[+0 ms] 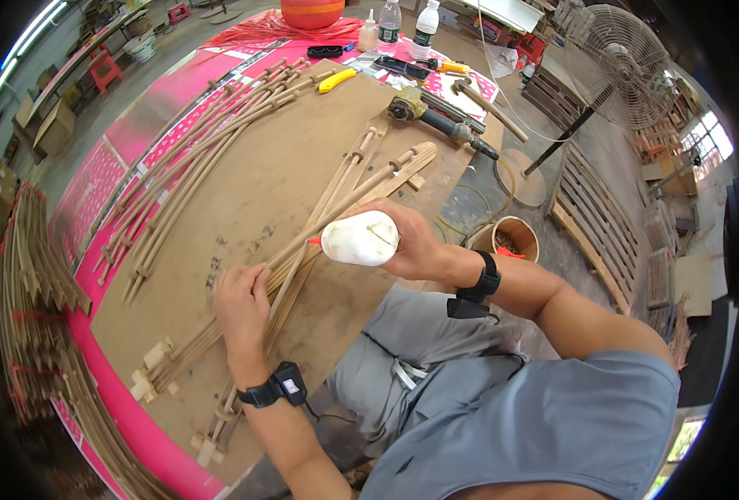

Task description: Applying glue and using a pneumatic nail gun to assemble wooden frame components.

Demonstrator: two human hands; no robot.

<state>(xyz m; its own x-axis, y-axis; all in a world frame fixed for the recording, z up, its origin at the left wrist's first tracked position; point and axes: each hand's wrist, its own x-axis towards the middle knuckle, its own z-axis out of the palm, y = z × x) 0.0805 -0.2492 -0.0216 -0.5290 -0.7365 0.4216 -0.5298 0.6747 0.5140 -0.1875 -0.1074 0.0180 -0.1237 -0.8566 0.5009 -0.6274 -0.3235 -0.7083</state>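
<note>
My right hand (413, 240) is wrapped round a white squeeze bottle (361, 239), tilted so its base shows. Its red nozzle (313, 241) points left and touches or nearly touches the wooden rods, though I cannot tell which. Pinched in my left hand (242, 304) is a long wooden rod (354, 197) with a ring near its far end. Beneath it, flat wooden slats lie lengthwise, one with a rounded end (422, 153). Small pale wooden blocks (144, 385) sit at the slats' near ends, left of my left forearm.
Several ringed rods (182, 179) lie on the brown sheet (227, 200) at left. Beyond are a yellow-handled cutter (337, 80), a power tool (440, 123), a hammer (490, 108) and bottles (388, 22). A bucket (515, 237), wooden pallet (594, 221) and large fan (618, 67) stand to the right.
</note>
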